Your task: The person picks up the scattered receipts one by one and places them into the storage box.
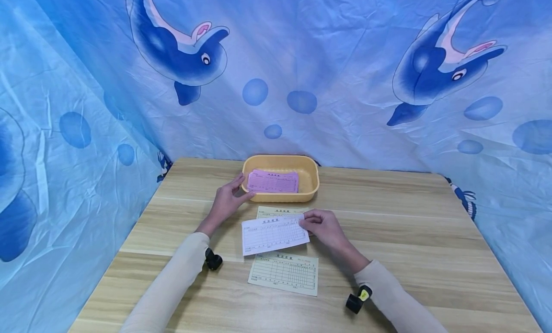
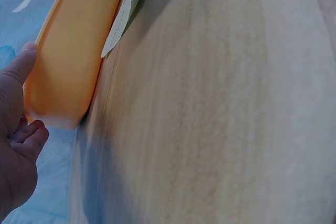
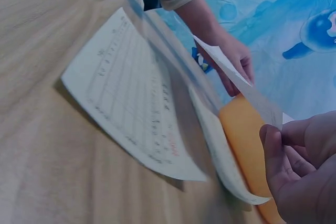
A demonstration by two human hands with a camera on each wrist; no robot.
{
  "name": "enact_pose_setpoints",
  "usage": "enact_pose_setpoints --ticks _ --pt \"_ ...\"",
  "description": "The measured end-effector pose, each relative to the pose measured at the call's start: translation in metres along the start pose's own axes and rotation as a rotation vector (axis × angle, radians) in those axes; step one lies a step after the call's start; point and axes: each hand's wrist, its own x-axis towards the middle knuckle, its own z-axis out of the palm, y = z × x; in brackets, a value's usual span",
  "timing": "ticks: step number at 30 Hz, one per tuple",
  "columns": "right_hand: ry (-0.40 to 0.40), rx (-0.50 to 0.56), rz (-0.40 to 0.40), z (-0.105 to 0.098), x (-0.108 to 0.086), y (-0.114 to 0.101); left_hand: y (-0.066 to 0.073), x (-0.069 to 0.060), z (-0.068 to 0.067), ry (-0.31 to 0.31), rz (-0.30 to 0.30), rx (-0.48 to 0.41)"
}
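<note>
A white printed form (image 1: 273, 237) is pinched at its right edge between the thumb and fingers of my right hand (image 1: 325, 230). Seen from the right wrist, the form (image 3: 236, 74) is lifted off the table. Two pale green forms lie on the wood: the nearer one (image 1: 286, 275) shows almost whole, while the farther one (image 1: 280, 210) is partly covered by the white form. My left hand (image 1: 226, 201) grips the left end of a yellow plastic basket (image 1: 309, 179), thumb at the front corner. Inside the basket, pink forms (image 1: 273, 183) lie toward the left.
The wooden table (image 1: 388, 218) extends to both sides of the forms. Behind the basket hangs a blue curtain (image 1: 336, 127) with dolphin prints, which also encloses the left and right sides. Small black cameras (image 1: 213, 259) are strapped to both wrists.
</note>
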Motion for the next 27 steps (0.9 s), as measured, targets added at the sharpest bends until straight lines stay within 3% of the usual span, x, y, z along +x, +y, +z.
enact_pose_setpoints --ticks 14,27 --pt "0.073 -0.034 -0.06 -0.017 0.013 -0.035 -0.001 0.001 0.0 0.011 0.02 0.006" --pt "0.181 -0.078 -0.113 -0.028 0.046 -0.078 -0.001 0.002 0.001 0.041 0.052 0.022"
